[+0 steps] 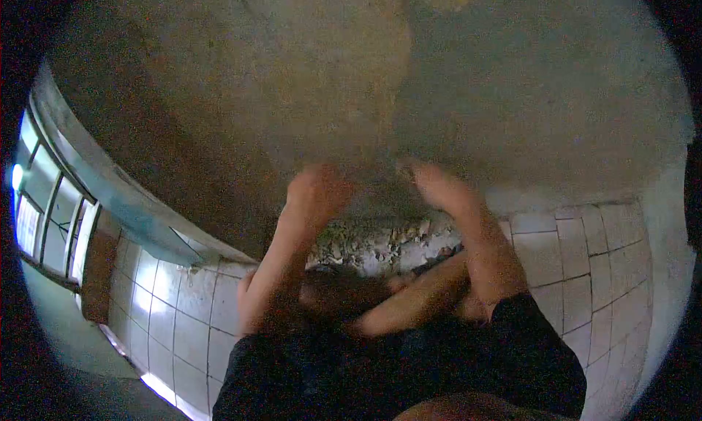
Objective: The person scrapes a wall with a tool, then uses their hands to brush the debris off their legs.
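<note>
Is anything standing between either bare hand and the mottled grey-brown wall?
Nothing visible stands between the left hand or right hand and the mottled grey-brown wall. The flaking, white-and-green strip shows below the hands, out of the way. Blur hides whether the fingers touch the wall.

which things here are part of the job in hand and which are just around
Likely part of the job:
- left hand, blurred
- right hand, maybe pinching something, too blurred to tell
- stained wall in front of the hands
- perhaps the flaking strip low between the arms

Just around:
- floor tiles
- window at far left
</note>
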### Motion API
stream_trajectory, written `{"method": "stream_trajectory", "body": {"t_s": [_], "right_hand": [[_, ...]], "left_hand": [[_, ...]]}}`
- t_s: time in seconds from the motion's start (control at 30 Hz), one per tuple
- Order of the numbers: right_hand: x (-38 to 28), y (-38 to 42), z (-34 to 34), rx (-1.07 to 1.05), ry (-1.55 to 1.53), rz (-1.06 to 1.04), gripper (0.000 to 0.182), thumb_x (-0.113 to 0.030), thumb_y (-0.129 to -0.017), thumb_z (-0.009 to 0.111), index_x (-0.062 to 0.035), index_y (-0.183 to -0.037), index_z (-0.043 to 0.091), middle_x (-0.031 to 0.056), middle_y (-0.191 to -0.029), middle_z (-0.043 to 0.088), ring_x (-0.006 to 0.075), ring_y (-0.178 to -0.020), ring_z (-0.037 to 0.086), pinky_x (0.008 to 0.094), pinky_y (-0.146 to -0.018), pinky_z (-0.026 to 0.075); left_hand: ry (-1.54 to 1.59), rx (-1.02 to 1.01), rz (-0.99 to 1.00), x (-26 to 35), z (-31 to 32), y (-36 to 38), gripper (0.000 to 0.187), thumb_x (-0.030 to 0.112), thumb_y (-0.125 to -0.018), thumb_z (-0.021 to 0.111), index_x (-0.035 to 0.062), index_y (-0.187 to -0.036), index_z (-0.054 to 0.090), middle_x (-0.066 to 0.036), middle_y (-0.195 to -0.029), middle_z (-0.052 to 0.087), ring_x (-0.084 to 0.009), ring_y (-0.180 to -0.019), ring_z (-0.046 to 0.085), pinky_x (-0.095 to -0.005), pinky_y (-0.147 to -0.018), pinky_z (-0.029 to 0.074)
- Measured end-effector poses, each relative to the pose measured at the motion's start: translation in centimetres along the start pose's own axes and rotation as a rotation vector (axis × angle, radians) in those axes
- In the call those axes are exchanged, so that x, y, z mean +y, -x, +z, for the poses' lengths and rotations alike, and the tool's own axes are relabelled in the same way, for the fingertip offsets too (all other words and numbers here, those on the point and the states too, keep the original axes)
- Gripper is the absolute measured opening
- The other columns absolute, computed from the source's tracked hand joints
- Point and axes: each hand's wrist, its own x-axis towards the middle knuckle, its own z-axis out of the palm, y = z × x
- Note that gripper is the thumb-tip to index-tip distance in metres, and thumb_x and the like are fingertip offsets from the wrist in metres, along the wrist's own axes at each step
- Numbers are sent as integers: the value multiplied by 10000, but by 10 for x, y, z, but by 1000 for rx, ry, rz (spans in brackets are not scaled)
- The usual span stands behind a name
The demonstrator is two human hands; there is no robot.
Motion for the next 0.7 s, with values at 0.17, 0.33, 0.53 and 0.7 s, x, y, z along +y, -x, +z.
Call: {"method": "stream_trajectory", "body": {"t_s": [0.17,0.33,0.53,0.7], "right_hand": [[46,-5,16,-217,33,40,404,-281,-883,573,-32,-1198,615,229,-1217,617,349,-1145,585,429,-970,444],[68,-22,13,-450,166,54,491,-281,-789,701,-55,-1217,624,184,-995,690,306,-880,662,430,-777,521],[124,-63,60,-276,-185,72,580,-297,-737,779,-21,-1219,613,130,-931,697,194,-761,661,370,-681,539],[99,-49,61,-66,-13,-100,464,-224,-770,775,12,-1138,620,100,-919,685,152,-732,654,340,-673,550]], "left_hand": [[213,-167,-457,-32,69,50,431,420,-895,563,30,-1048,664,-225,-998,673,-428,-965,640,-496,-825,534],[883,246,-262,7,89,148,378,341,-920,556,31,-1124,629,-200,-1068,663,-405,-959,631,-459,-873,509],[580,-43,-160,-3,142,160,402,271,-902,612,24,-1218,582,-231,-1059,654,-401,-976,619,-450,-820,501],[700,121,-340,33,65,191,398,224,-914,599,25,-1257,568,-232,-1032,669,-408,-968,631,-448,-816,506]]}}
